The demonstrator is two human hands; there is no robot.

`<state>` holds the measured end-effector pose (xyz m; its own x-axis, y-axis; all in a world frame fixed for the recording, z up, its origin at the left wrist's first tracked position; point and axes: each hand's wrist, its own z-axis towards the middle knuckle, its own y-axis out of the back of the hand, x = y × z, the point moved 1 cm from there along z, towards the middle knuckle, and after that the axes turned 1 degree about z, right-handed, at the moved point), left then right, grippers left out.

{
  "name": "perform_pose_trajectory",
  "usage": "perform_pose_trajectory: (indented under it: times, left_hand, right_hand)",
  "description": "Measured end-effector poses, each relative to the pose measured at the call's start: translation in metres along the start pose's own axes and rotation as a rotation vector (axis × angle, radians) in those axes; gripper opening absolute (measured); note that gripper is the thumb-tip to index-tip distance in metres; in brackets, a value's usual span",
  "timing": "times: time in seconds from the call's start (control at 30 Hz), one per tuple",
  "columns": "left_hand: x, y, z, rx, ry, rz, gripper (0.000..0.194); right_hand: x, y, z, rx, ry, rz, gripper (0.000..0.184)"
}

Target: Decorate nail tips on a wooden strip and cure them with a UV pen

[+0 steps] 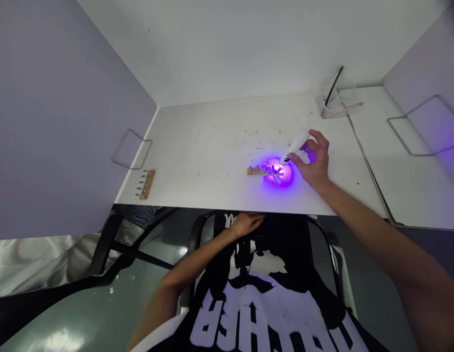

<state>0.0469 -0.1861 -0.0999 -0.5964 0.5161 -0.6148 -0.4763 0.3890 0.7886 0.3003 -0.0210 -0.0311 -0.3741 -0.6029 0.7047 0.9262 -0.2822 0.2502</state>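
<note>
**Handheld violet lamp over a pegged strip**

White desktop [197,146]: bears the strip. Right hand [317,164]: nearer; grasps the lamp. Left hand [246,224]: at the front edge; grip cannot be told. White lamp [298,145]: slanted, lit end at the strip's right end. Wooden strip [252,171]: left of the right hand, lengthwise left-right.

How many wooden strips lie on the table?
2. The left strip lies near the left edge of the table; the other strip, its right end lit purple, is by the lamp in the right hand.
</note>
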Motion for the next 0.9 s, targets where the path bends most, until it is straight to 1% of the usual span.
perform_pose_trajectory:
  times: [0.03,0.07,0.1,0.13,0.17,0.2,0.23,0.3,0.37,0.4,0.47,0.57,0.67,0.83,0.9]
  left_hand:
    - [-0.004,-0.007,-0.001,0.031,-0.062,-0.017,0.019]
    - [-0.009,-0.009,-0.006,0.045,-0.136,-0.031,0.019]
    - [-0.015,-0.006,-0.013,0.032,-0.212,-0.036,0.02]
    - [-0.021,0.001,-0.021,-0.013,-0.278,-0.035,0.022]
    - [-0.027,0.012,-0.028,-0.102,-0.322,-0.016,0.024]
    - [-0.031,0.027,-0.032,-0.214,-0.325,0.006,0.025]
    - [-0.034,0.043,-0.033,-0.339,-0.27,0.025,0.025]
    - [-0.034,0.074,-0.024,-0.464,-0.129,0.049,0.03]
    - [-0.026,0.1,-0.004,-0.552,0.049,0.095,0.033]
    - [-0.021,0.109,0.008,-0.556,0.12,0.12,0.035]
    - [-0.01,0.12,0.031,-0.503,0.159,0.144,0.033]
    - [0.003,0.121,0.049,-0.428,0.196,0.241,0.034]
    - [0.006,0.116,0.051,-0.38,0.201,0.315,0.039]
    - [0.004,0.112,0.047,-0.36,0.228,0.342,0.037]
    - [0.004,0.111,0.048,-0.346,0.224,0.363,0.038]
  right_hand:
    - [0.001,0.0,0.0,0.003,-0.007,-0.002,0.081]
    - [0.002,0.0,0.0,0.008,-0.016,-0.004,0.081]
    - [0.003,0.001,0.0,0.013,-0.024,-0.006,0.081]
    - [0.004,0.001,0.0,0.016,-0.032,-0.009,0.081]
    - [0.004,0.001,0.001,0.017,-0.04,-0.01,0.081]
    - [0.005,0.001,0.001,0.017,-0.047,-0.009,0.081]
    - [0.005,0.002,0.001,0.015,-0.052,-0.005,0.081]
    - [0.005,0.002,0.001,0.008,-0.053,0.009,0.08]
    - [0.003,0.003,0.001,0.003,-0.046,0.021,0.08]
    - [0.002,0.003,0.001,0.001,-0.044,0.024,0.08]
    - [-0.001,0.003,0.0,0.0,-0.048,0.021,0.082]
    - [-0.003,0.004,0.0,-0.006,-0.072,-0.001,0.083]
    - [-0.001,0.005,0.0,-0.006,-0.084,-0.006,0.083]
    - [0.005,0.007,0.001,0.038,-0.104,0.026,0.077]
    - [0.006,0.007,0.001,0.036,-0.094,0.039,0.077]
